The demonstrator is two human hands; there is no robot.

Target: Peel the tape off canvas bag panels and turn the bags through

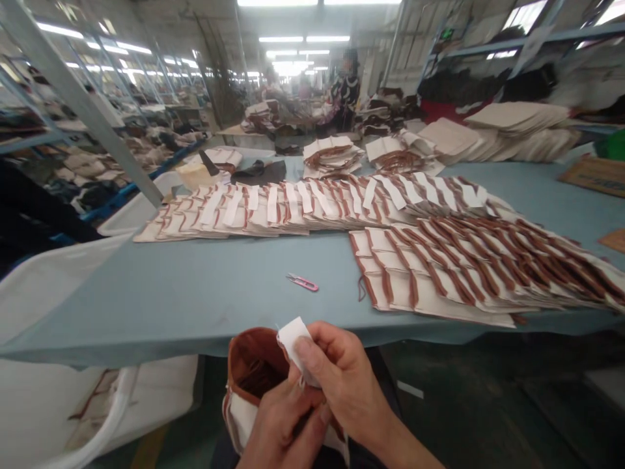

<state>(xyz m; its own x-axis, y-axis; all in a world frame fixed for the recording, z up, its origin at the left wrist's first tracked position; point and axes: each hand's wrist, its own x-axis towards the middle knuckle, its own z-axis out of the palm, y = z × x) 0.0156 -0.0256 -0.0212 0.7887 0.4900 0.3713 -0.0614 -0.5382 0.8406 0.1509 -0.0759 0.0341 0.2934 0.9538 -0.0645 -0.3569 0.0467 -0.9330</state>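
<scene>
A cream cloth bag [241,412] with a brown lining stands open below the table edge, close to my body. My right hand [349,381] pinches a small white paper tag [293,332] between thumb and fingers at the bag's rim. Beside it, my left hand [288,420] is closed on the rim of the bag, just under the tag. Its fingertips are partly covered by the right hand. On the table beyond my hands lies a pair of pink thread snips [303,283].
Overlapping cream pieces with brown edging [469,260] lie at the right. Behind runs a row of similar pieces [244,208] topped with white paper strips. Folded stacks [332,156] stand farther back. White bins [43,280] border the left side. A person [346,91] is in the background.
</scene>
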